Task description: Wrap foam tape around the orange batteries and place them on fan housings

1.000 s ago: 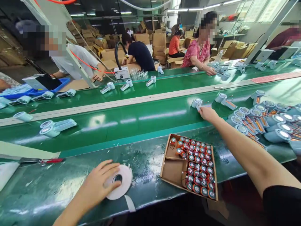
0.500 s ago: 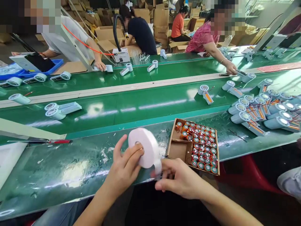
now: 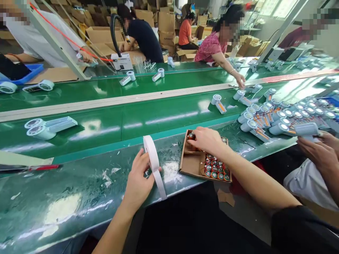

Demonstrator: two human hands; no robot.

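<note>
My left hand (image 3: 138, 178) grips a roll of white tape (image 3: 152, 153) above the near bench edge, fingers through its core. A loose strip of tape (image 3: 160, 185) hangs from the roll down to the edge. Over a cardboard box (image 3: 192, 164) to the right, my right hand (image 3: 209, 140) is closed on an orange-wrapped cylindrical battery (image 3: 191, 136) in the far left compartment; the fingertips are partly hidden. Several wired batteries (image 3: 215, 167) stand in the box's right part, some covered by my hand and forearm.
Pale blue housings (image 3: 261, 118) crowd the bench at right, beside another person's hands (image 3: 320, 148) holding one. A green conveyor (image 3: 106, 130) with two more housings (image 3: 42, 128) runs beyond. A red-handled tool (image 3: 47, 167) lies at left. Across the belt, a co-worker's hand (image 3: 239, 80) reaches over.
My right hand has left the tape end and moved to a battery in the box. My left hand has turned the roll edge-on, its strip now hanging. The view has swung right.
</note>
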